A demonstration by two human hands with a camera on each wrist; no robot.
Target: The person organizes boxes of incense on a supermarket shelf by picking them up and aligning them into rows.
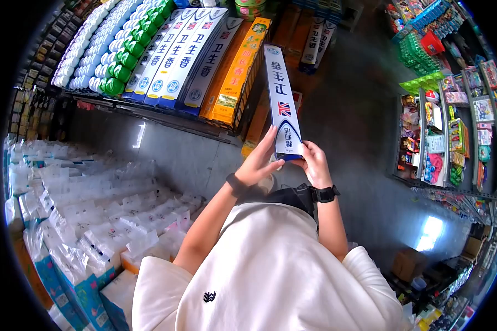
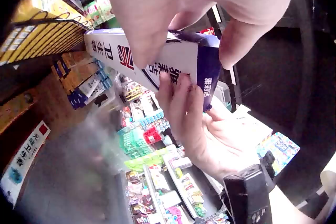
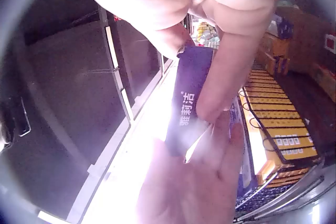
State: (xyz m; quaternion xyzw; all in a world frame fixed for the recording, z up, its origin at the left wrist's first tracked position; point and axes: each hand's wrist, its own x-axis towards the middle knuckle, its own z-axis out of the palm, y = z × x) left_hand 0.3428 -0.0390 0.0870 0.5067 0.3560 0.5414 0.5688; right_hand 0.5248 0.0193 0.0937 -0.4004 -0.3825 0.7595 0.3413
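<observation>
A long white and blue incense box [image 1: 282,99] with a printed flag points away from the body. Its near end lies between both hands. My left hand [image 1: 258,161] grips the left side, thumb near the bottom corner. On the right side, my right hand [image 1: 316,165] holds the same end with thumb and fingers. The left wrist view shows the blue end flap of the incense box [image 2: 209,71] between the hands, with right-hand fingers [image 2: 181,100] laid on the white face. From the right wrist, the dark blue end [image 3: 190,85] appears, partly covered by fingers.
Similar white incense boxes [image 1: 174,60] stand in a wire rack ahead left, beside orange boxes [image 1: 240,71] and green-capped rolls [image 1: 121,66]. Plastic-wrapped packs [image 1: 116,215] fill the lower left. Shelves of small goods [image 1: 453,127] line the right, across a grey floor [image 1: 359,132].
</observation>
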